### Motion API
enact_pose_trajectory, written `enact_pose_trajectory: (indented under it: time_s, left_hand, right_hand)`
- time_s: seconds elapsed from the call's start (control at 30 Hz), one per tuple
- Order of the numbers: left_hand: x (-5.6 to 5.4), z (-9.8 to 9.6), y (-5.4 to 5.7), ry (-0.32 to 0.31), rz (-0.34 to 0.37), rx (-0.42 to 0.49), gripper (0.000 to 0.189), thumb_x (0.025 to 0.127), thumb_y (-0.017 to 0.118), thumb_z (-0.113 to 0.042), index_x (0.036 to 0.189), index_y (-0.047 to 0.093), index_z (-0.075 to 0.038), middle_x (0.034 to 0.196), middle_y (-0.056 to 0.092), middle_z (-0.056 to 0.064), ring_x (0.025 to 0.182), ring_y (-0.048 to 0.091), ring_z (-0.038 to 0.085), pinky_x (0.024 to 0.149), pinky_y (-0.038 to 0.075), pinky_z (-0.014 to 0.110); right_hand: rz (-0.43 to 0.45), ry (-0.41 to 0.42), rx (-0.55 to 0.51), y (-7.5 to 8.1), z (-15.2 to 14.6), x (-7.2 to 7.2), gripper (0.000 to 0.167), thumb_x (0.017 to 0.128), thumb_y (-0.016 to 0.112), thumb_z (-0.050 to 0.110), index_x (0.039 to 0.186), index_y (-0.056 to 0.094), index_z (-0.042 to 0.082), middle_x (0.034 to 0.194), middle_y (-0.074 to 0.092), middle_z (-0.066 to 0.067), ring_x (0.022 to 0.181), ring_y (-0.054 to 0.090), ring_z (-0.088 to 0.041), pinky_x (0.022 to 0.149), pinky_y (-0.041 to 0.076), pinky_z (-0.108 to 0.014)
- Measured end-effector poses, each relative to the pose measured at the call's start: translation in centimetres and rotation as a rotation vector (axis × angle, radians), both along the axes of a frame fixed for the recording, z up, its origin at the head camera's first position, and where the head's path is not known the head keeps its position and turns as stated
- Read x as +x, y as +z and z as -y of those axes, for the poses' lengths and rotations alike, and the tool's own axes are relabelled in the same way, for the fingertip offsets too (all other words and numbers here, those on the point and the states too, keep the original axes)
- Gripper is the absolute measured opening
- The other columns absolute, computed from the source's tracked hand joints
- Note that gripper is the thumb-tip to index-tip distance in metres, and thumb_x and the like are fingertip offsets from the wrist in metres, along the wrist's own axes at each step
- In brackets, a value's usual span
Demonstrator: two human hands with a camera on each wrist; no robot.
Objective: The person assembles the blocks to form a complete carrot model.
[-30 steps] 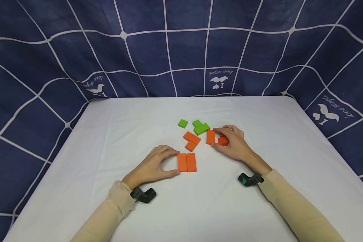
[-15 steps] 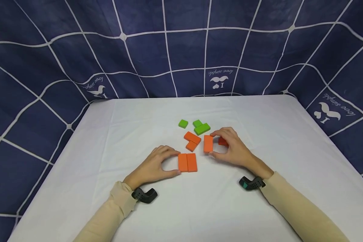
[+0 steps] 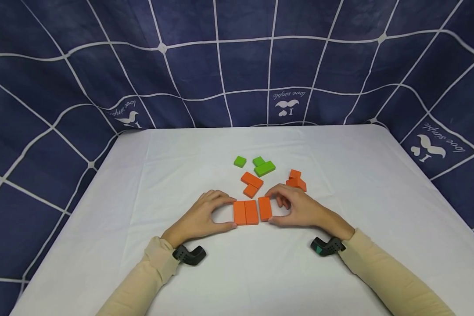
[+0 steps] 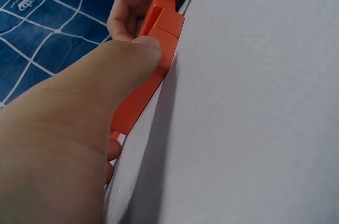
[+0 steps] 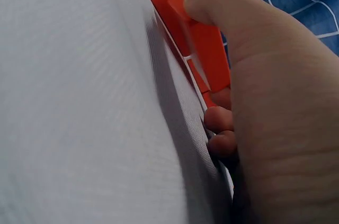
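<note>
Head view shows the change plainly: over the last second your right hand point(image 3: 301, 209) has brought the third orange block point(image 3: 265, 209) toward you, away from the small orange cluster point(image 3: 297, 182), which now lies uncovered. The block is just right of the middle orange block point(image 3: 251, 212), apart from it by a narrow gap and turned a little out of line. You pinch it by its ends, thumb at the near one, fingers at the far one. In the right wrist view it looks tilted and partly off the white-covered desk point(image 3: 237, 276), so it is probably not yet set down.

Your left hand point(image 3: 197, 218) has stayed put, holding the leftmost orange block point(image 3: 239, 213) across its ends, with the middle one touching it. Because you have kept those two steady, the third has a fixed edge to be squared against; that gap and tilt seem to be all that keep it out of the row. Farther off, the three green blocks point(image 3: 265, 168) have not been disturbed.
</note>
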State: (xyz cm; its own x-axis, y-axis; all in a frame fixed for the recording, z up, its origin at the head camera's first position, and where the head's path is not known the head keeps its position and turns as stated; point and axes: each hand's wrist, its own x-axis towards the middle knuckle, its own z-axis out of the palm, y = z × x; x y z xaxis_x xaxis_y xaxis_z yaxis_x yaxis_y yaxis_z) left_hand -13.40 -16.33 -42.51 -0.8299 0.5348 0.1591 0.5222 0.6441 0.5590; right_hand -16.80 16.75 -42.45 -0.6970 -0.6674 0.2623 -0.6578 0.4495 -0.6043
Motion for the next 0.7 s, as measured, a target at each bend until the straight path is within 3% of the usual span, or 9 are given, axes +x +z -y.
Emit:
enact_pose_trajectory:
  time_s: [0.23, 0.7]
  left_hand:
    - [0.03, -0.03, -0.02, 0.002, 0.0, 0.001, 0.062, 0.083, 0.082, -0.052, 0.135, 0.067, -0.022, 0.131, 0.06, -0.006, 0.128, 0.05, 0.017, 0.114, 0.039, 0.048]
    - [0.0, -0.13, -0.09, 0.009, -0.002, -0.011, 0.062, 0.084, 0.081, -0.053, 0.136, 0.066, -0.022, 0.131, 0.06, -0.005, 0.128, 0.051, 0.018, 0.114, 0.039, 0.048]
  right_hand:
    - [0.002, 0.031, 0.033, -0.06, 0.21, 0.12, 0.054, 0.08, 0.088, 0.048, 0.124, 0.063, 0.03, 0.084, 0.052, 0.011, 0.077, 0.049, -0.004, 0.066, 0.042, -0.022]
    - [0.02, 0.007, 0.077, 0.11, 0.33, 0.01, 0.055, 0.081, 0.087, 0.05, 0.126, 0.063, 0.031, 0.093, 0.055, 0.013, 0.084, 0.05, -0.005, 0.071, 0.045, -0.023]
